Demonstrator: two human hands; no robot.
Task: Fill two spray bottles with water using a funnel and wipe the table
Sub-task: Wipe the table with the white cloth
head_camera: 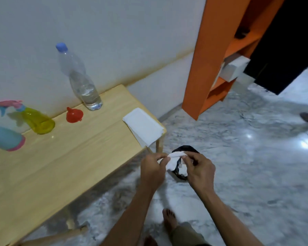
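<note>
Both my hands hold a crumpled white tissue point(174, 156) over a black bag point(182, 174) on the floor, just off the table's right end. My left hand point(154, 170) pinches its left end and my right hand point(197, 170) pinches its right end. On the wooden table point(60, 166) stand a yellow spray bottle point(37, 120) with a pink and blue head, a blue spray bottle point(5, 137) at the left edge, a red funnel point(74, 115) lying upside down, and a clear water bottle point(80, 80) with a blue cap. A stack of white tissues point(143, 127) lies at the table's right end.
The table stands against a white wall. An orange shelf unit point(215, 55) rises at the right with a white box point(234, 69) in it. The floor point(247, 157) is glossy grey marble. My bare foot point(169, 221) is below my hands.
</note>
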